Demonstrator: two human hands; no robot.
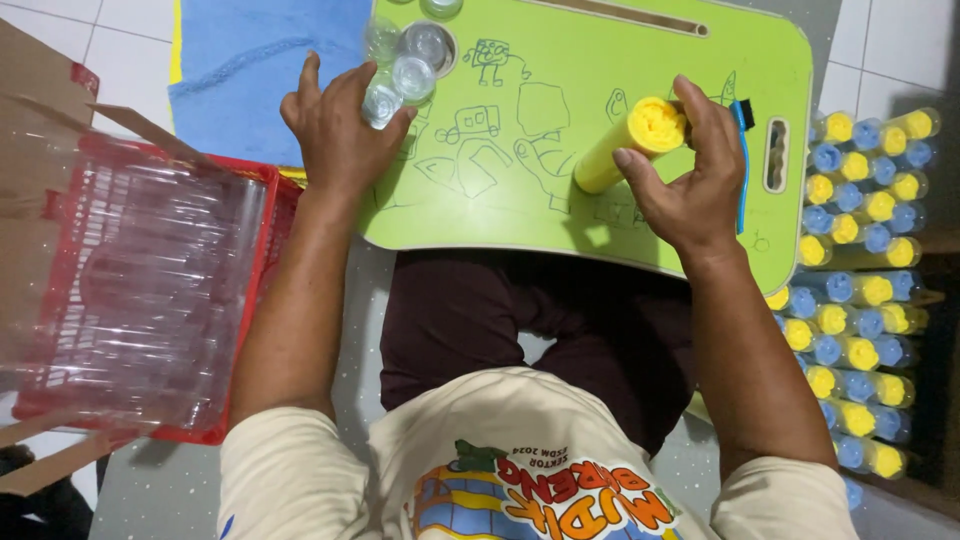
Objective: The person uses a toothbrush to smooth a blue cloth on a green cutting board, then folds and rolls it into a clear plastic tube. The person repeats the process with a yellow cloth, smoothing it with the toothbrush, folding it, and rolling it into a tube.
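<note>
The yellow tube (628, 142) lies tilted over the green tabletop (560, 200), its long axis running from lower left to upper right, with its crinkled yellow end pointing up and toward the person's right hand (690, 185). That hand's grip is closed around the tube's upper end, thumb on the near side and fingers curled over the top. A small blue brush (742, 150) lies just behind those fingers on the tabletop.

The left hand (335, 130) rests at the tabletop's left edge, its grip wrapped around a clear plastic tube (385, 95); more clear tubes (425, 45) stand bunched just beside it, open mouths up.

To the left, a red basket (262, 270) holds a heap of clear empty tubes lying on their sides. To the right, a box (935, 350) is packed with rows of filled tubes (855, 260), their yellow and blue ends facing up. A blue cloth (250, 60) lies beyond the left hand.
</note>
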